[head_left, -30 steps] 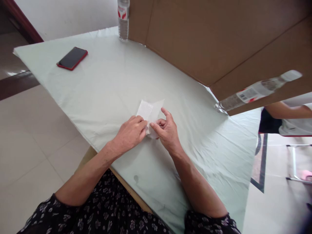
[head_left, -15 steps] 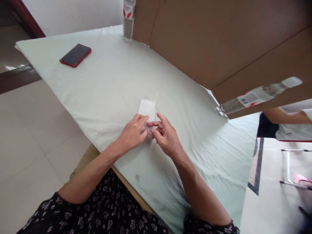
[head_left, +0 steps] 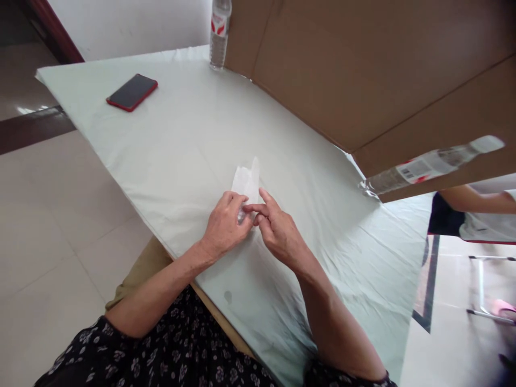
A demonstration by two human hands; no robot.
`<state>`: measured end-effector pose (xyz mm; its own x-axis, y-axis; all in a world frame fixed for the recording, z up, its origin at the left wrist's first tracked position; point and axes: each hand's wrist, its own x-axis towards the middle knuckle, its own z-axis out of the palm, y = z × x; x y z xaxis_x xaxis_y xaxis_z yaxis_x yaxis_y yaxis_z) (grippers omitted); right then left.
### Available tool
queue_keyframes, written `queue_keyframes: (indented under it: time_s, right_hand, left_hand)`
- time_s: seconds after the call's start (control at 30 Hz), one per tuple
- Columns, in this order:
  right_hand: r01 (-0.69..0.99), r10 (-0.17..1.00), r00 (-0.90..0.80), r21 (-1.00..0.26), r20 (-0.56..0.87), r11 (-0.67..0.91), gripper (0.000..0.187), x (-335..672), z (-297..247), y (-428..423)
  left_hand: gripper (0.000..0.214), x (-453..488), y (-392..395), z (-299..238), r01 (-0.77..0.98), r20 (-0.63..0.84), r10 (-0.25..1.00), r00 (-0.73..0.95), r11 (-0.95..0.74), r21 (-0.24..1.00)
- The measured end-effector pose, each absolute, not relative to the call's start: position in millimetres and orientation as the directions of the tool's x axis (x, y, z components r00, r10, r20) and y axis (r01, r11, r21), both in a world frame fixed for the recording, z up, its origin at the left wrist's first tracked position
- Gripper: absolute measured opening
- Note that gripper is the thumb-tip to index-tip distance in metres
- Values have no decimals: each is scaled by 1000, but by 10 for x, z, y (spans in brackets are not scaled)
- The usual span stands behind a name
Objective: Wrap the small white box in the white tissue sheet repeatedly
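A small piece of white, partly see-through wrapping (head_left: 246,181) lies on the pale green tablecloth (head_left: 177,145) in front of me, perhaps a thin plastic bag. Its near end is crumpled between my hands. My left hand (head_left: 227,223) is closed on that near end, thumb and fingers bent over it. From the other side my right hand (head_left: 278,226) reaches in, its index finger stretched across the wrapping and its thumb close to my left thumb. Whether the right fingertips pinch the film is hidden. Anything inside the wrapping is too small to make out.
A phone in a red case (head_left: 132,92) lies at the far left. A water bottle (head_left: 220,35) stands at the back beside a large cardboard panel (head_left: 322,64); a second bottle (head_left: 427,165) stands at its right end. Another person's arm (head_left: 478,200) shows at the right edge.
The whole view has shifted slightly. The upper right strip of the wrapping now stands up more plainly. My right fingers have drawn in a little over the near end.
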<state>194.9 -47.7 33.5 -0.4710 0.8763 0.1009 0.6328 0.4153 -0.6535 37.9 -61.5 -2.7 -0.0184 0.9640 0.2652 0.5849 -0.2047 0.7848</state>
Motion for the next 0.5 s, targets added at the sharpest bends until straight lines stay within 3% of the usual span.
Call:
queue_keyframes:
  time_s: [0.23,0.5]
  right_hand:
    - [591,940,-323,-751,114,294,52,1985,285,-296]
    - [533,936,-334,-797,111,284,51,1955,197,-201]
  left_hand:
    - [31,390,-619,-59,636,257,966,-16,-189,748]
    - [40,369,-637,-81,678,302,953,27,-239,695]
